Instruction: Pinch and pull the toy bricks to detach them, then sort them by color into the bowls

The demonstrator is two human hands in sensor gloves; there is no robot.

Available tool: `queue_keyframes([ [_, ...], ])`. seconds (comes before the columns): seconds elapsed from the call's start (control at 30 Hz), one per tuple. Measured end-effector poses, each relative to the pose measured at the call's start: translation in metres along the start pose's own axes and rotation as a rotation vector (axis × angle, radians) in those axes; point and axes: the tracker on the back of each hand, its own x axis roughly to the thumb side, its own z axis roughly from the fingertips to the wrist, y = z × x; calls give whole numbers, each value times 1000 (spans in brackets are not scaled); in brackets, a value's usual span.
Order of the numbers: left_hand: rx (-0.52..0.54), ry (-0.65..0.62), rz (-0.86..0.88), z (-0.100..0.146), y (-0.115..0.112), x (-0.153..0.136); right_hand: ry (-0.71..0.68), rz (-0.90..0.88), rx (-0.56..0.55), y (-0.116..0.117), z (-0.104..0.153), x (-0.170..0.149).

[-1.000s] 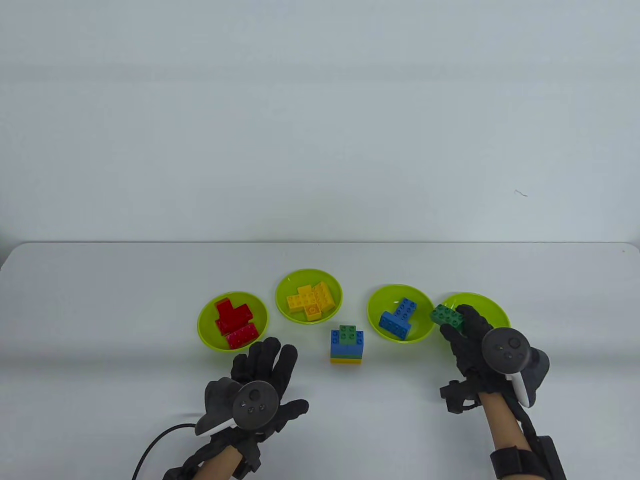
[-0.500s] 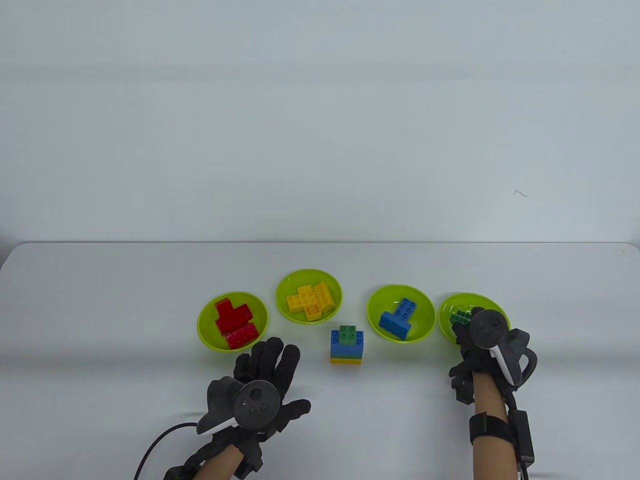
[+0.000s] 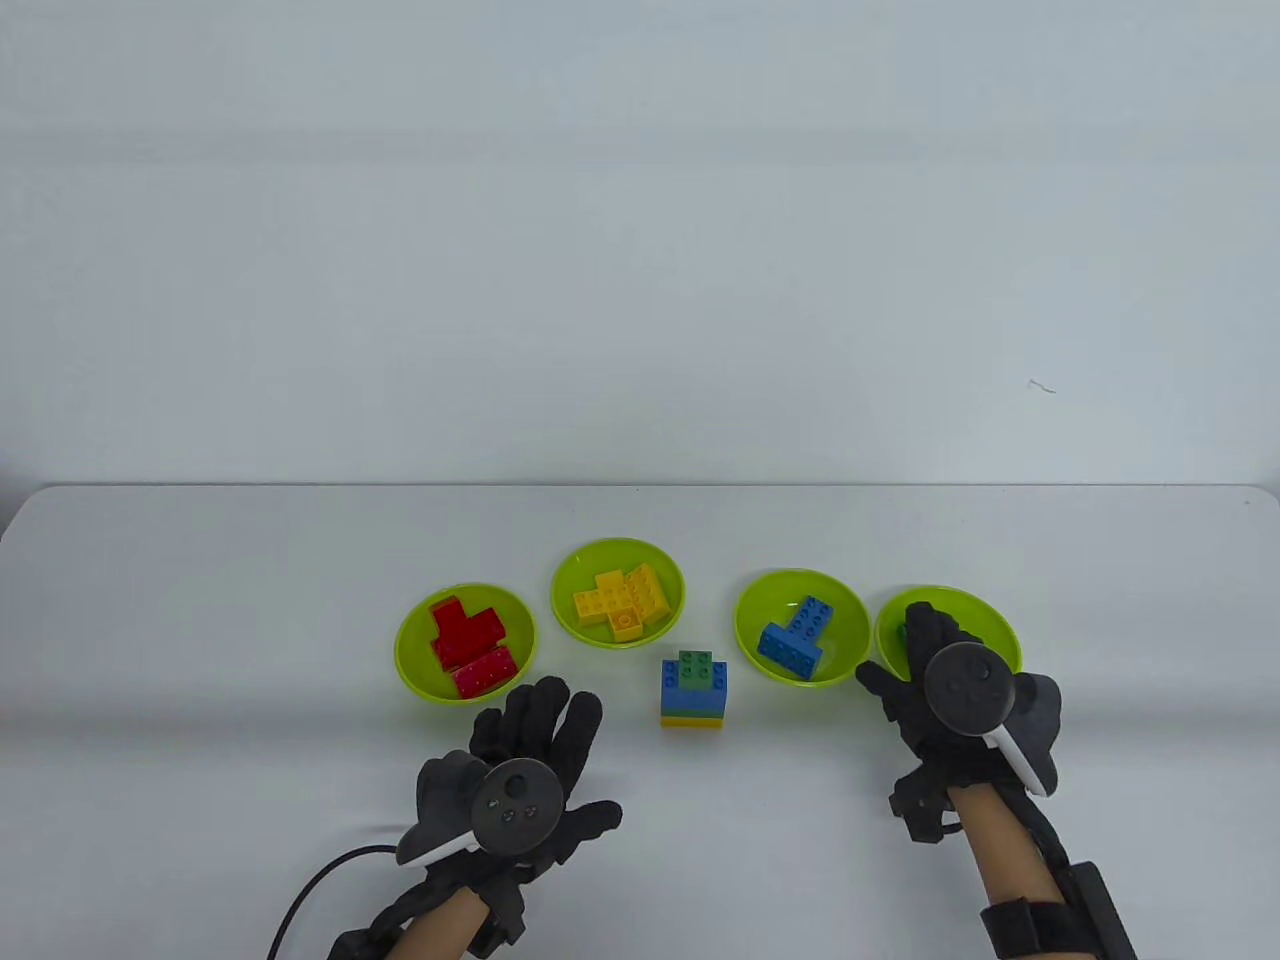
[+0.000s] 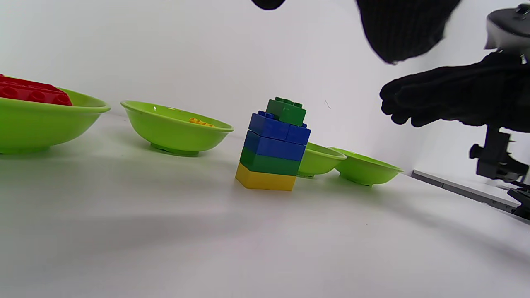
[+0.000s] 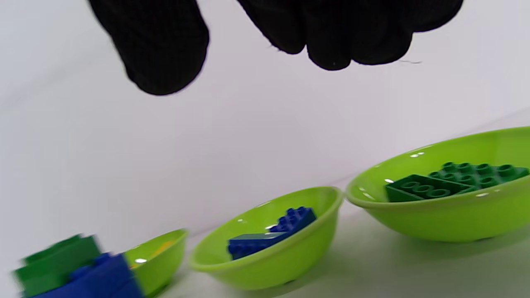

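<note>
The brick stack (image 3: 693, 691) stands on the desk near its front edge, between the yellow-brick bowl (image 3: 618, 592) and the blue-brick bowl (image 3: 801, 627). From the left wrist view it reads, bottom up, as 1 yellow layer, 1 green layer, 2 blue layers and 1 small green brick on top.

4 lime bowls sit in a loose row across the middle of the desk. The leftmost bowl (image 3: 465, 642) holds red bricks (image 3: 467, 642), the next holds yellow bricks (image 3: 620, 600), the 3rd holds blue bricks (image 3: 798, 638), and the rightmost bowl (image 5: 445, 207) holds green bricks (image 5: 455, 180) lying flat inside it.

The right hand (image 3: 925, 680) hovers over the near rim of that rightmost bowl, fingers loose and spread, gripping nothing; in the right wrist view its fingertips (image 5: 331, 37) hang free above the bowls. The left hand (image 3: 530, 760) lies open near the front edge, fingers straight and fanned toward the red-brick bowl, holding nothing. A black cable (image 3: 310, 890) trails from its wrist toward the front edge.
</note>
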Motion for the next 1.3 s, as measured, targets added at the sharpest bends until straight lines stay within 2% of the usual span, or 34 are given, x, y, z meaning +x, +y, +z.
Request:
queue_keyframes([
  [0.17, -2, -5, -2, 0, -1, 0, -135, -6, 81, 0, 32, 33],
  [0.37, -17, -9, -3, 0, -2, 2, -215, 45, 216, 18, 61, 52],
  [0.57, -34, -17, 3, 0, -5, 4, -226, 76, 318, 31, 71, 53],
  [0.87, -42, -33, -5, -3, -1, 7, -227, 98, 345, 36, 74, 48],
  [1.07, 13, -84, -25, -32, 9, 20, -225, 89, 340, 37, 73, 49],
  [1.2, 7, -107, -107, -76, 7, 31, -224, 79, 324, 35, 73, 48],
  [1.3, -23, -70, -143, -106, 4, 32, -229, 64, 318, 36, 74, 48],
])
